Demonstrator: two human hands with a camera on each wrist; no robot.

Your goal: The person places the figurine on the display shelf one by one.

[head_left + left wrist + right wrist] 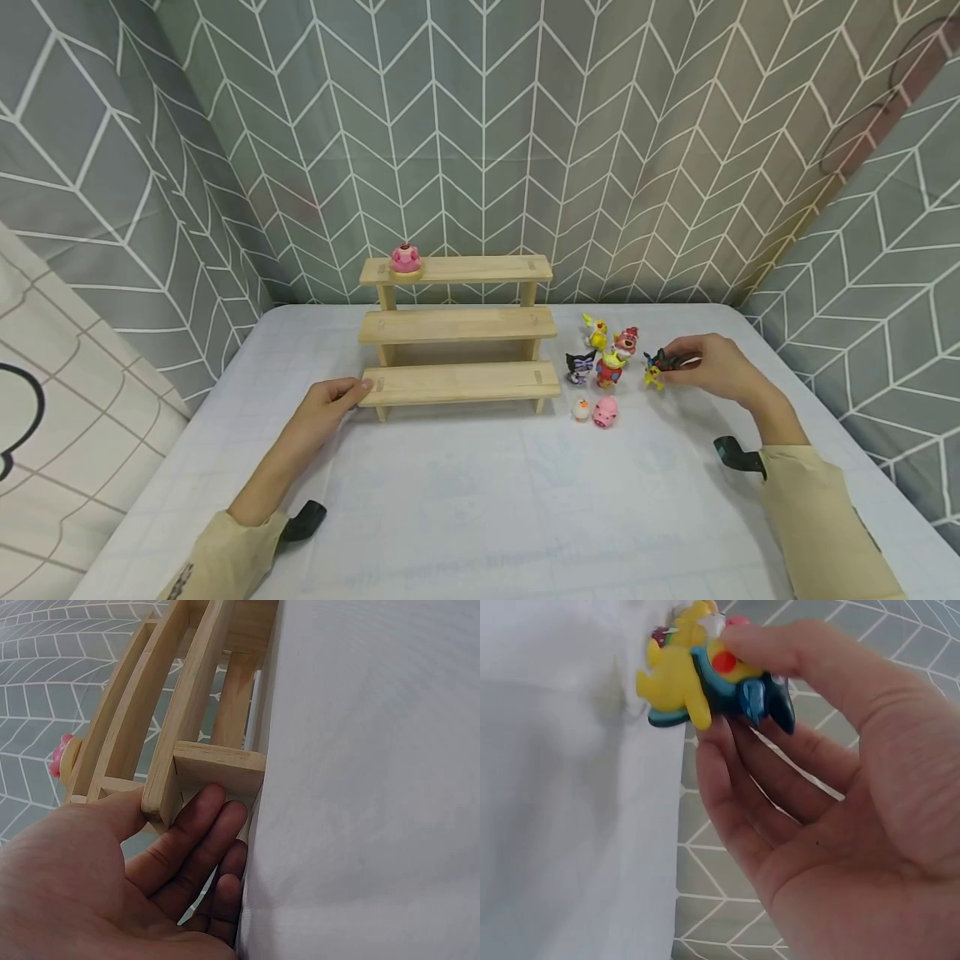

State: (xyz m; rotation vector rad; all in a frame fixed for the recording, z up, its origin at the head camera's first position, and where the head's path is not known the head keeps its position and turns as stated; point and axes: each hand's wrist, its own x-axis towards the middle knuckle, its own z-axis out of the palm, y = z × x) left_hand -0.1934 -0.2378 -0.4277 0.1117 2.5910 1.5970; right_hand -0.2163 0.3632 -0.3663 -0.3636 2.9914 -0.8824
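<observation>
A three-tier wooden display stand (461, 383) stands on the white-covered table. My left hand (326, 408) grips the left end of its lowest board, thumb on top and fingers underneath, as the left wrist view shows. On the top board's left end sits a pink figurine (406, 259) with a yellowish base. My right hand (705, 367) pinches a yellow figurine (679, 682) with a dark blue hood and a red cheek between thumb and fingers, right of the other toys. Close by stand a black-and-purple figurine (580, 367) and a figurine in red (609, 372).
A yellow figurine (596, 332) and a red-and-pink one (626, 340) stand at the back of the group. A pink pig (605, 412) and a small white figurine (581, 409) are nearer the front. A patterned curtain (480, 150) hangs behind the table.
</observation>
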